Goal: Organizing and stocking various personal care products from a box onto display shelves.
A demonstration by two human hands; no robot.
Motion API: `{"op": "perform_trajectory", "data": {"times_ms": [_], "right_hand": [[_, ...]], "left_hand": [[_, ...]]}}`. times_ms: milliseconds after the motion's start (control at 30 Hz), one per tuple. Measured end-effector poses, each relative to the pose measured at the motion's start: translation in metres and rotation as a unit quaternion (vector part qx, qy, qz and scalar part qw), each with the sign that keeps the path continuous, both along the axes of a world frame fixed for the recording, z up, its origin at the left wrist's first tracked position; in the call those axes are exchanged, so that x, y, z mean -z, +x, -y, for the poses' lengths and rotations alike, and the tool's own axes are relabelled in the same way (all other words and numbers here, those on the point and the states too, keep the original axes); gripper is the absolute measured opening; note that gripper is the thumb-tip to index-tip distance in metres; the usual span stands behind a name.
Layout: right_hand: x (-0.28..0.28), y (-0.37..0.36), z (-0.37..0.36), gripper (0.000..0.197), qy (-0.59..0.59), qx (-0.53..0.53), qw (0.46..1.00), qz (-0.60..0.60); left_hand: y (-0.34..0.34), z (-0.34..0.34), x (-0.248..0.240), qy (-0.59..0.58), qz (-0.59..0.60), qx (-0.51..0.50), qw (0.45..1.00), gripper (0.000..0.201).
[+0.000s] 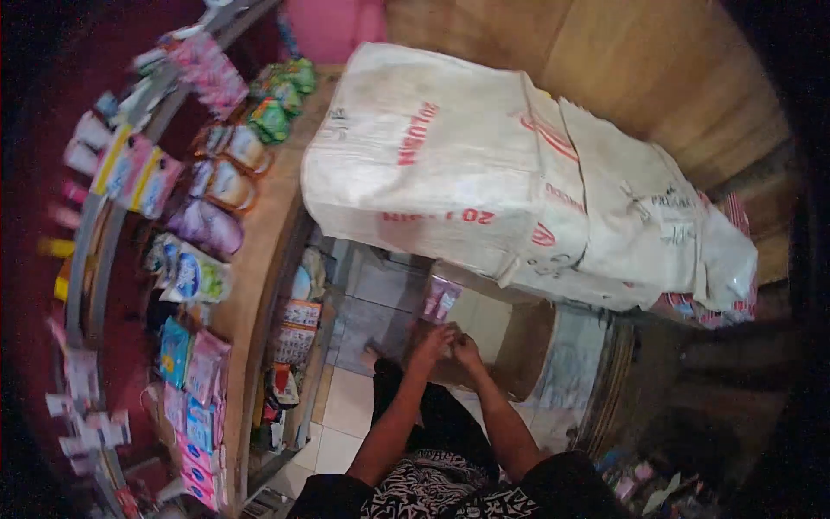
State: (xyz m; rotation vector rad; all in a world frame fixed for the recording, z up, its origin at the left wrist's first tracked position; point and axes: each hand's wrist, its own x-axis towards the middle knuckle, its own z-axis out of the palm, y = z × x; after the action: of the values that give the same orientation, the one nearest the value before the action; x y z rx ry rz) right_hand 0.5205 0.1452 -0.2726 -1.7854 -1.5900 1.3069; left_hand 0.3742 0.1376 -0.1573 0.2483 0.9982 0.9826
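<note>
My left hand [433, 341] and my right hand [468, 350] are close together over an open cardboard box [523, 342] on the floor. Fingers on both hands are curled in and closed. Whatever is between them is too small and blurred to make out. Just beyond my left fingers is a clear packet with pink items [441, 298], at the box's left side. Whether that hand touches the packet I cannot tell. The inside of the box shows a pale bottom.
Large white woven sacks [450, 147] are stacked beyond the box. To the left, a wooden shelf [268, 251] carries pouches and pink packs [201, 458]. Lower shelves hold small boxes [298, 329]. Flat cardboard edges [609, 381] stand to the right, and assorted packets [648, 489] lie at lower right.
</note>
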Motion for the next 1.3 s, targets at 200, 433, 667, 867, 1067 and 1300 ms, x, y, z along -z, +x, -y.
{"op": "perform_trajectory", "data": {"times_ms": [200,433,667,867,1067,1300], "right_hand": [[-0.045,0.007,0.013,0.016,-0.012,-0.006,0.994,-0.108],[-0.168,-0.067,0.004,0.019,0.005,0.059,0.980,-0.189],[-0.312,-0.232,0.003,0.015,0.109,-0.106,0.954,-0.258],[-0.389,-0.395,0.072,0.016,0.200,-0.306,0.872,-0.325],[-0.451,-0.523,0.180,0.014,0.124,-0.432,0.813,-0.370],[-0.503,-0.595,0.296,0.014,0.061,-0.552,0.715,-0.425]], "left_hand": [[-0.038,0.023,-0.072,-0.035,0.012,-0.046,0.998,0.037],[-0.107,0.036,-0.126,0.042,-0.030,-0.087,0.995,0.040],[-0.237,0.098,-0.225,0.105,-0.112,-0.273,0.950,0.035],[-0.352,0.207,-0.304,0.181,-0.204,-0.463,0.843,0.038],[-0.427,0.356,-0.352,0.185,-0.291,-0.565,0.750,0.046],[-0.470,0.497,-0.388,0.120,-0.347,-0.679,0.636,0.033]]}}
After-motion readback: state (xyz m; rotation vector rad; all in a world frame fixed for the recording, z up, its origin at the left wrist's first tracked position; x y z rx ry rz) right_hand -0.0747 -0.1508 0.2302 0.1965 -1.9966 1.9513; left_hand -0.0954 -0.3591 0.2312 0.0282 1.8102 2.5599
